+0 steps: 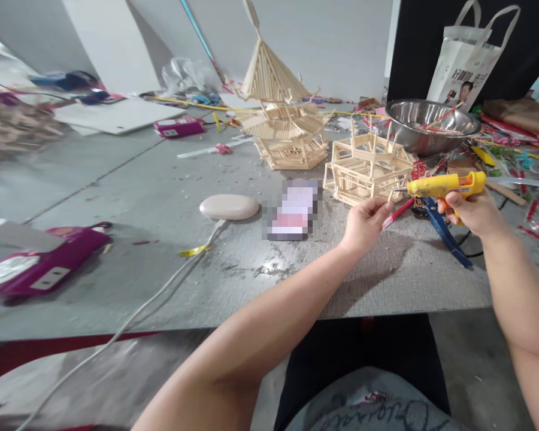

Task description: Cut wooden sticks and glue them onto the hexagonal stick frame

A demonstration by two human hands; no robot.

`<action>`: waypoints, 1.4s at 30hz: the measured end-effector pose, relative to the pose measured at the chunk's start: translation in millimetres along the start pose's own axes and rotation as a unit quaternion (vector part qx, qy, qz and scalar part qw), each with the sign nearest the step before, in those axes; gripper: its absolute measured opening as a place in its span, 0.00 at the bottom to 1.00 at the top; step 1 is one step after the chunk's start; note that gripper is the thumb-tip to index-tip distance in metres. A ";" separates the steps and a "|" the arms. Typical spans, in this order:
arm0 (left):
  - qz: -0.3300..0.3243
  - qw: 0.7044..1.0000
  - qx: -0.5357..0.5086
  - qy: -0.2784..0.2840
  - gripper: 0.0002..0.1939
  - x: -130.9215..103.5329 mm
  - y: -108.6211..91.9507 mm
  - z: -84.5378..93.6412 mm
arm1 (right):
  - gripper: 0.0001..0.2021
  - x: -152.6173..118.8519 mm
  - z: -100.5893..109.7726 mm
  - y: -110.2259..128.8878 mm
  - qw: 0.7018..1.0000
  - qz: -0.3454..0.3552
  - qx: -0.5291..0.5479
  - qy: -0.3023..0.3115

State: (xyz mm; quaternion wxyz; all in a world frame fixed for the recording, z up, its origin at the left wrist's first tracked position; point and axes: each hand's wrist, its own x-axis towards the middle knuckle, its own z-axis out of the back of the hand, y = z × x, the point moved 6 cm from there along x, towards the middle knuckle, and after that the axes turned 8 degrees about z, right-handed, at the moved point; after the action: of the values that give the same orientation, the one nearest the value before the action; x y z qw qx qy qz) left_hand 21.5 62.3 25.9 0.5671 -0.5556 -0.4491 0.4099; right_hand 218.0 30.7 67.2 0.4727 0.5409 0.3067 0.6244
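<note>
My right hand point(469, 211) is wrapped round the handle of a yellow glue gun point(438, 185), whose nozzle points left. The fingers of my left hand point(365, 220) pinch a short thin wooden stick point(390, 196), with its upper end close to the nozzle; whether they touch I cannot tell. Just behind my left hand stands a six-sided open frame of wooden sticks point(372, 157), with several uprights on top. A taller stick pagoda point(284, 123) with a pointed roof stands farther back. Below the glue gun lie a blue-handled tool point(447, 234) and a red pen-like stick point(400, 211).
A blurred-out phone point(294, 209) and a white oval device point(229, 207) with a cable lie left of my hands. At the back right are a steel bowl point(431, 126) and a white bag point(465, 66). Purple power strips point(56, 263) and scattered scraps lie on the grey table point(161, 197).
</note>
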 end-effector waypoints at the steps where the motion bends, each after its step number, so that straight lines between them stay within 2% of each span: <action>1: -0.001 1.000 -0.004 0.001 0.10 -0.1 -0.3 -0.2 | 0.20 0.0 0.0 0.1 1.000 0.000 0.000 -0.002; 5: -0.006 1.000 -0.026 0.008 0.10 0.4 -0.1 -0.7 | 0.21 -0.1 0.0 -1.2 1.000 -0.009 -0.003 -0.004; 14: 0.030 0.998 -0.044 0.016 0.17 0.7 5.2 -1.1 | 0.21 -0.9 -0.3 -2.2 1.000 -0.020 0.000 -0.004; 27: 0.038 0.996 -0.070 0.036 0.16 -0.8 3.5 -3.0 | 0.20 -1.7 0.6 -4.7 1.000 -0.021 0.000 -0.007; 37: 0.034 0.996 -0.080 0.035 0.15 -0.6 2.4 -2.8 | 0.19 -0.9 4.8 -12.2 1.000 -0.019 -0.015 0.010; 42: 0.033 0.997 -0.069 0.023 0.13 -0.4 1.8 -1.7 | 0.20 -0.7 7.1 -7.1 1.000 -0.001 -0.015 -0.003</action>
State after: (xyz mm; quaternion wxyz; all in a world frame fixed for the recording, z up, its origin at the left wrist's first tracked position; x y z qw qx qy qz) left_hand 23.1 61.5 24.1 0.5243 -0.6171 -0.4442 0.3834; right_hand 226.7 31.7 62.1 0.4826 0.5352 0.2962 0.6269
